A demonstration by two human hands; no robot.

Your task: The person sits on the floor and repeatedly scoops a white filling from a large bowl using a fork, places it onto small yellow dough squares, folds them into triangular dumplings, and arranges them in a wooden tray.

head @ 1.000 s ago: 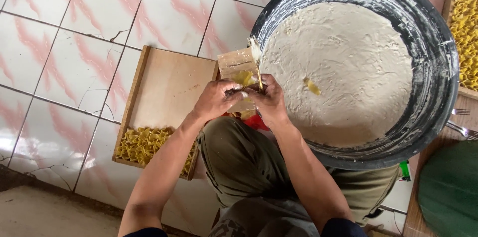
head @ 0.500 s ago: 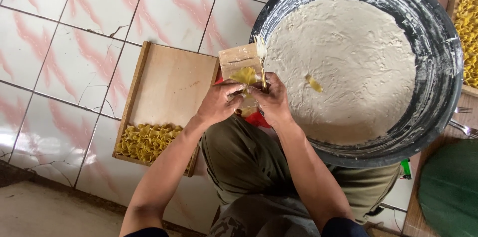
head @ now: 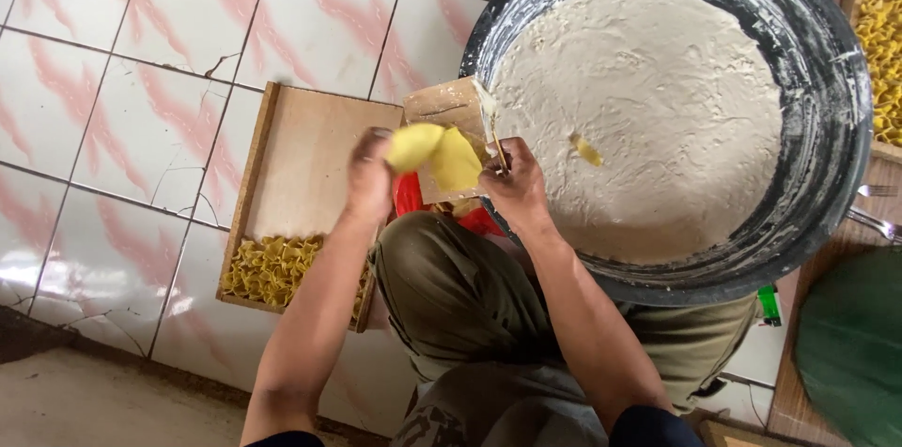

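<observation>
- A seated person works over a tiled floor (head: 141, 52), two bare hands held close together above the knees, just beside the near-left rim of one wide dark basin (head: 827, 80).
- The left hand (head: 368, 179) is closed on a yellow sheet of dough (head: 434, 154), lifting it so it folds into two soft lobes; the grip looks placed at the sheet's left edge to keep it from tearing.
- The right hand (head: 515, 186) is clamped on a thin blade-like tool (head: 496, 141), though its exact form is too small to tell, and steadies things against one small wooden block (head: 449, 132) resting on something red (head: 413, 195) in the lap.
- The basin holds a broad bed of white flour (head: 648, 118), within easy reach, likely for dusting; one stray yellow scrap (head: 586, 150) lies on it.
- To the left, one shallow wooden tray (head: 310, 156) sits on the floor, its near end heaped with small folded yellow pieces (head: 272, 268), its far end bare wood.
- At far right, a second heap of yellow pieces (head: 883, 43) shows at the frame's edge.
- A dark green round shape (head: 850, 344) lies near right.
</observation>
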